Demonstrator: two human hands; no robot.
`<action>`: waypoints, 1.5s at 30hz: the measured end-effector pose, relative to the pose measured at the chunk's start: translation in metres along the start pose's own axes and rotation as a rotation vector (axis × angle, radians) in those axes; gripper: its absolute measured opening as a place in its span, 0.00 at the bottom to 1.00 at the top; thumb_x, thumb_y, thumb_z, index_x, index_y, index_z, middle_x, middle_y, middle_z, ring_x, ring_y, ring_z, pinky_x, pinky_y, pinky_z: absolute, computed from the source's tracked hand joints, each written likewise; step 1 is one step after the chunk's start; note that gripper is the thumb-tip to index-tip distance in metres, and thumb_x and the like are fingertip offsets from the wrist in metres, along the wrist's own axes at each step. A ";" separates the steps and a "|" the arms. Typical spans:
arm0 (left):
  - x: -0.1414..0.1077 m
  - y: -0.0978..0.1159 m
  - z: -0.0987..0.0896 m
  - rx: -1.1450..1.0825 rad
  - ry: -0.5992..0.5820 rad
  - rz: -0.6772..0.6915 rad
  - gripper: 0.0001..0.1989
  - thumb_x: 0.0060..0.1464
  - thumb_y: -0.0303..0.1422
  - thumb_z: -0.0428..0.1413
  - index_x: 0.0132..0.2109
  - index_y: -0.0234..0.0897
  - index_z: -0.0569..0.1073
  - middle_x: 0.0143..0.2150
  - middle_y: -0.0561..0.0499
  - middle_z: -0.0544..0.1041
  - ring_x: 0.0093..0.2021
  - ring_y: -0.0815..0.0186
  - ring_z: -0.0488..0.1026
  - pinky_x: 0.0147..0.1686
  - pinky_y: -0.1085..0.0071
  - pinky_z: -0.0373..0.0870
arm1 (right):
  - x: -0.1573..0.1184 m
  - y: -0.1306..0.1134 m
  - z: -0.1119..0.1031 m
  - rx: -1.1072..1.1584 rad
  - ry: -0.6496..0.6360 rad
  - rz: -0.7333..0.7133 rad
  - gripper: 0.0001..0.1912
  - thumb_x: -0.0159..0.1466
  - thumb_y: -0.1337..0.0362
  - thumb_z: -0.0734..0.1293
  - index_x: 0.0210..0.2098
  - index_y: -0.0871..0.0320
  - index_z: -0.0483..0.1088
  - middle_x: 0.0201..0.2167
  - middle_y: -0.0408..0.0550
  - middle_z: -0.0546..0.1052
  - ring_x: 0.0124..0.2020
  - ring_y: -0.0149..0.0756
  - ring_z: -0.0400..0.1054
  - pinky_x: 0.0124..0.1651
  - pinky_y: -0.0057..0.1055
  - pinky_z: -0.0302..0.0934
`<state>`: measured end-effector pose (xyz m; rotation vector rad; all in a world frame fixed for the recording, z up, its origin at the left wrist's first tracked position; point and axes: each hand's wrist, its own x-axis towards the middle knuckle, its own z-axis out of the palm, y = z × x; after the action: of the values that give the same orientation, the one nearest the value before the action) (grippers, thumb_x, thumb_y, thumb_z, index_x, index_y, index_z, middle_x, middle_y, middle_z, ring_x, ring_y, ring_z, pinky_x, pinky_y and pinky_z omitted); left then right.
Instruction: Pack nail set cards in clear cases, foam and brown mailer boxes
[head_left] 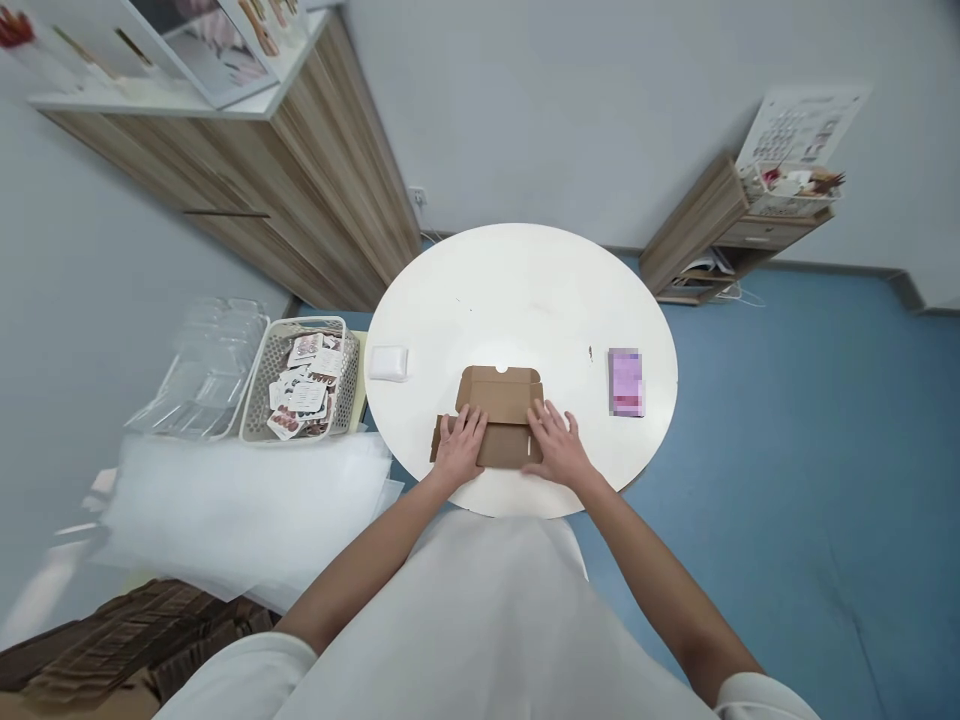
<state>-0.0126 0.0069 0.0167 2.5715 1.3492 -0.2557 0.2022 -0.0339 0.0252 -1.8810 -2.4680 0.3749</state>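
A brown cardboard box [508,447], unfolded with its flaps out, lies near the front edge of the round white table [517,290]. My left hand [460,447] rests on its left side, fingers stretched over the cardboard. On the right side, my right hand [556,447] lies with spread fingers on the box's edge. The far panel carries rounded corners and a small half-round notch. A small white packet [388,363] sits at the table's left, and a pinkish-purple item [625,382], blurred out, lies at the right.
Left of the table stands a white basket [343,385] holding several printed cards. Clear plastic trays [206,365] and translucent sheets [240,500] are beside it. Stacked brown cardboard [142,640] is at lower left. A wooden cabinet [330,150] and a small shelf [697,220] stand behind.
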 end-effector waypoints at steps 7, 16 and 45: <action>-0.034 -0.012 0.009 -0.030 0.070 -0.072 0.54 0.31 0.43 0.61 0.63 0.38 0.42 0.65 0.42 0.41 0.63 0.49 0.30 0.57 0.48 0.31 | -0.012 -0.036 0.033 -0.080 -0.135 0.049 0.55 0.45 0.50 0.67 0.62 0.60 0.33 0.62 0.55 0.45 0.63 0.47 0.31 0.59 0.51 0.28; -0.078 -0.065 0.053 -0.558 0.151 -0.394 0.40 0.44 0.36 0.55 0.61 0.32 0.46 0.58 0.38 0.59 0.59 0.55 0.54 0.54 0.59 0.53 | -0.011 -0.047 0.037 -0.023 -0.197 0.151 0.55 0.46 0.55 0.68 0.61 0.55 0.30 0.63 0.53 0.41 0.63 0.45 0.31 0.57 0.50 0.30; -0.047 -0.049 0.030 -0.688 0.028 -0.406 0.12 0.53 0.34 0.46 0.42 0.34 0.64 0.43 0.44 0.72 0.43 0.63 0.70 0.38 0.72 0.63 | -0.008 -0.076 0.036 -0.045 -0.282 0.134 0.66 0.38 0.49 0.71 0.61 0.58 0.25 0.64 0.57 0.34 0.63 0.48 0.23 0.57 0.49 0.34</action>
<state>-0.0813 -0.0112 -0.0059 1.7413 1.6067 0.1621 0.1271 -0.0663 0.0063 -2.1550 -2.5403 0.6346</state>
